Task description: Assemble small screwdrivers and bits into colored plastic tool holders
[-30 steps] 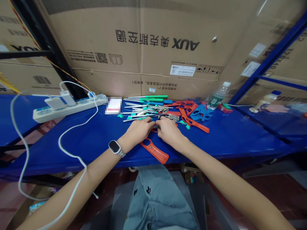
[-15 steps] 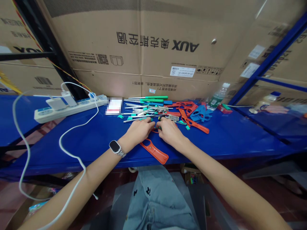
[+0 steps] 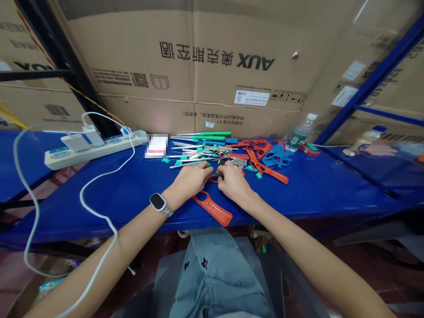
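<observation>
My left hand [image 3: 194, 180], with a watch [image 3: 157, 202] on its wrist, is closed, fingers curled down at the front of a parts pile. Close beside it, my right hand [image 3: 232, 182] is closed in a pinch. Whatever small parts the fingers hold are largely hidden. An orange plastic handle shell [image 3: 217, 212] with a finger loop lies just below my hands, its upper end partly covered by the left one. Beyond the fingers lie thin metal rods [image 3: 185, 145] and small green plastic pieces [image 3: 165, 160]. More orange handle shells [image 3: 274, 173] and blue plastic handle parts [image 3: 278, 157] sit to the right.
Green-handled screwdrivers [image 3: 217, 134] lie behind the pile. A power strip [image 3: 96, 152] with chargers and a loose white cable [image 3: 86, 201] occupies the left. A plastic bottle [image 3: 300, 132] and a small red box [image 3: 310, 150] stand right. Cardboard [image 3: 212, 84] walls the back of the blue table [image 3: 159, 181].
The view has shifted very slightly. Both hands stay in nearly the same place, with only small finger movement on the right.
</observation>
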{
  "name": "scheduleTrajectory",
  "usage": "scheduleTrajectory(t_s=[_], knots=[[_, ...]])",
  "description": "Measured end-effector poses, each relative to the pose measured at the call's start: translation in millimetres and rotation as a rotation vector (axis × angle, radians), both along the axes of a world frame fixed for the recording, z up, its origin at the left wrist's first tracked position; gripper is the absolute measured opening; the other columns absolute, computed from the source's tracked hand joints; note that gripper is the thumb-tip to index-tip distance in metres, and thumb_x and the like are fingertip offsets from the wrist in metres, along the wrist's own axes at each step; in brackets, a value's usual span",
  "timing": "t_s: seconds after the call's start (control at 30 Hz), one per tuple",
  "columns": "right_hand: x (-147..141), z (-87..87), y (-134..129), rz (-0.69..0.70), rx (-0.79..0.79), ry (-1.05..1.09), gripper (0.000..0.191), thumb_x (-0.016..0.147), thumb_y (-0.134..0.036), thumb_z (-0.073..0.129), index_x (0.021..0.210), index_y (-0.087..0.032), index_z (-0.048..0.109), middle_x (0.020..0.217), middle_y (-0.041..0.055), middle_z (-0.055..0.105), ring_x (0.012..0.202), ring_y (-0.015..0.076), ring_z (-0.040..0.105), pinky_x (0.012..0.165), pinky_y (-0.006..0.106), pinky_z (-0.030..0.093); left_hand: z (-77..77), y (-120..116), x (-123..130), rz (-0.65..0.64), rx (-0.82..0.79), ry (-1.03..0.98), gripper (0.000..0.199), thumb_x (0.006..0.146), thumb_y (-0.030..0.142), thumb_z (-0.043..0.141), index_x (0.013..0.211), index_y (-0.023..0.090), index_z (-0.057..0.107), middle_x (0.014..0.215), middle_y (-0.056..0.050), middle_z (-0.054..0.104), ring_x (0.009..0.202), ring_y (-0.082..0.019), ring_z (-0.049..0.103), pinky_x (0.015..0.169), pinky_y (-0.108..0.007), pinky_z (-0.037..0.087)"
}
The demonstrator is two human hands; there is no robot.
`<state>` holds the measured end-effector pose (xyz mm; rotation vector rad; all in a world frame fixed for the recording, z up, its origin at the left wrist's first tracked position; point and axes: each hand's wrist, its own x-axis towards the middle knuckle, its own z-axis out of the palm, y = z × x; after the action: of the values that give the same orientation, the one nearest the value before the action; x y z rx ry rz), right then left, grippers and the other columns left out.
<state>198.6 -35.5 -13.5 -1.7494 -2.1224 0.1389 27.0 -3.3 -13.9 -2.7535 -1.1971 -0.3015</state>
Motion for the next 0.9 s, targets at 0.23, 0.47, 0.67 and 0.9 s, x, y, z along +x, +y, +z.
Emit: scheduleTrajectory(t_s=[0.23, 0.47, 0.67, 0.9], knots=[[4.6, -1.6, 6.8, -0.020, -0.031, 0.055, 0.020, 0.085, -0.010, 0.062, 0.098, -0.015, 0.077, 0.102, 0.0107, 0.071, 0.097, 0.0217, 0.066, 0.087, 0.031, 0.047, 0.4, 7.2, -7.5, -0.224, 0.123, -0.117, 0.015, 0.101, 0.022, 0.053, 0.101, 0.017, 0.067, 0.106, -0.009, 0.062, 0.100, -0.025, 0.059, 0.086, -0.037, 0.047], [6.8, 3.7, 5.8, 0.018, -0.060, 0.010, 0.022, 0.088, -0.012, 0.061, 0.101, -0.016, 0.078, 0.105, 0.0108, 0.072, 0.099, 0.0215, 0.066, 0.088, 0.029, 0.046, -12.9, 20.0, -12.3, -0.409, -0.043, -0.186, 0.026, 0.103, 0.023, 0.050, 0.103, 0.019, 0.076, 0.096, -0.008, 0.061, 0.086, -0.020, 0.058, 0.078, -0.034, 0.050], [7.1, 12.3, 0.9, 0.050, -0.073, -0.097, 0.025, 0.092, -0.013, 0.054, 0.104, -0.016, 0.076, 0.105, 0.0125, 0.069, 0.098, 0.0233, 0.065, 0.087, 0.031, 0.046, -9.7, 20.3, -12.6, -0.431, -0.035, -0.149, 0.032, 0.106, 0.022, 0.045, 0.109, 0.017, 0.077, 0.095, -0.009, 0.063, 0.088, -0.020, 0.058, 0.079, -0.034, 0.051], [8.2, 16.1, 1.6, 0.087, -0.107, -0.199, 0.023, 0.093, -0.014, 0.056, 0.102, -0.017, 0.077, 0.109, 0.0135, 0.067, 0.101, 0.0246, 0.065, 0.086, 0.032, 0.046, -7.4, 19.6, -10.6, -0.434, -0.034, -0.155, 0.038, 0.106, 0.023, 0.041, 0.102, 0.017, 0.078, 0.090, -0.009, 0.062, 0.084, -0.020, 0.057, 0.081, -0.037, 0.051]])
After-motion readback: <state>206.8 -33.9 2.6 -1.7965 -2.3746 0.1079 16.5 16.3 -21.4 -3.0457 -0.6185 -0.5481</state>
